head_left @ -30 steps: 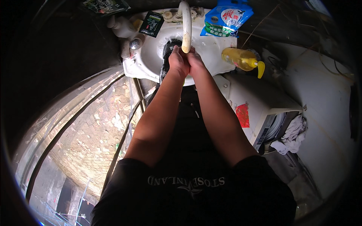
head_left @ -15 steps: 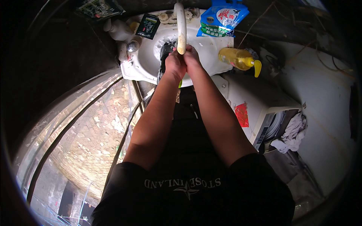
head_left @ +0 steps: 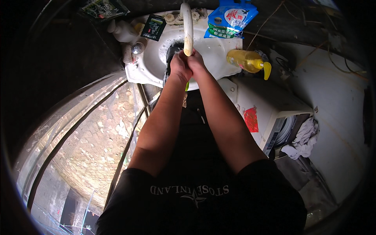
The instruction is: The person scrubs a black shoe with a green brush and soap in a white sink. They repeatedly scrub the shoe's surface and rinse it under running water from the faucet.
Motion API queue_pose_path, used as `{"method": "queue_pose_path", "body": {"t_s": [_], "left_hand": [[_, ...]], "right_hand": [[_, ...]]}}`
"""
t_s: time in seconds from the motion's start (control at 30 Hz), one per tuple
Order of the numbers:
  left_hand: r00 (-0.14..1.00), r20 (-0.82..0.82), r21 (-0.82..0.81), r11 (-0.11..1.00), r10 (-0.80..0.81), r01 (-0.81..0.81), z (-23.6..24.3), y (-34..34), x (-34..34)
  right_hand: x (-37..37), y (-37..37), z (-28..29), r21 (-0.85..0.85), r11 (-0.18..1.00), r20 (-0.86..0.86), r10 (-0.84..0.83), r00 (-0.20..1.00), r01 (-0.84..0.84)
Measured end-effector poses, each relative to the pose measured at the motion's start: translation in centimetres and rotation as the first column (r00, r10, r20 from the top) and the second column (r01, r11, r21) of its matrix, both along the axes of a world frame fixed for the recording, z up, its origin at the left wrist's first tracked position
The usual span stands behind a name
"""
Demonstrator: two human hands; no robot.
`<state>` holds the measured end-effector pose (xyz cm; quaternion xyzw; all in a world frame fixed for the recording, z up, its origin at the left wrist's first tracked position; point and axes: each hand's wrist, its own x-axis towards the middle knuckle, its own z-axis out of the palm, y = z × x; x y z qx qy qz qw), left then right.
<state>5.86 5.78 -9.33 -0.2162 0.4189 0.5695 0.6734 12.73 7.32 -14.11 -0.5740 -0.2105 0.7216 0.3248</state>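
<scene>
In the white washbasin (head_left: 215, 58), my left hand (head_left: 180, 67) and my right hand (head_left: 195, 64) are pressed together below the end of the white curved tap spout (head_left: 188, 31). The fingers of both are curled inward, and the spout and the hands hide what is between them. A black thing (head_left: 170, 55) that looks like a shoe lies in the basin against my left hand. A small lime-green piece (head_left: 187, 86) shows under my wrists. White suds (head_left: 164, 47) cling to the bowl beside the black thing.
A blue detergent bag (head_left: 231, 19) and a yellow pump bottle (head_left: 246, 60) are on the basin's right rim. A dark packet (head_left: 153, 27), a white bottle (head_left: 122, 31) and a round metal-topped thing (head_left: 137, 48) sit left. A washing machine (head_left: 270, 109) with a white cloth (head_left: 303, 139) stands right.
My right hand has shifted slightly left and down, closer against the left one. The black thing and the items around the basin stay put.
</scene>
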Motion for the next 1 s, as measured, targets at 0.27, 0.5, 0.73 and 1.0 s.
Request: {"method": "queue_pose_path", "body": {"t_s": [0.27,0.5,0.73,1.0], "left_hand": [[0.999,0.037,0.056,0.998,-0.013,0.011,1.6,-0.2,0.7],[0.97,-0.214,-0.066,0.993,-0.112,0.1,1.1,-0.1,2.5],[-0.185,-0.968,-0.24,0.844,-0.17,0.48,1.9,1.5,0.4],[0.983,-0.184,0.345,0.938,0.027,0.039,-3.9,1.3,-1.3]], "right_hand": [[1.8,-0.8,0.7,-0.22,0.973,-0.348,-0.013,0.937,-0.068],[0.9,0.1,0.7,-0.229,0.966,0.275,-0.053,0.96,0.118],[-0.1,1.7,6.0,-0.227,0.971,0.06,0.093,0.994,-0.078],[-2.7,2.1,5.1,-0.092,0.951,-0.479,-0.302,0.824,0.295]]}}
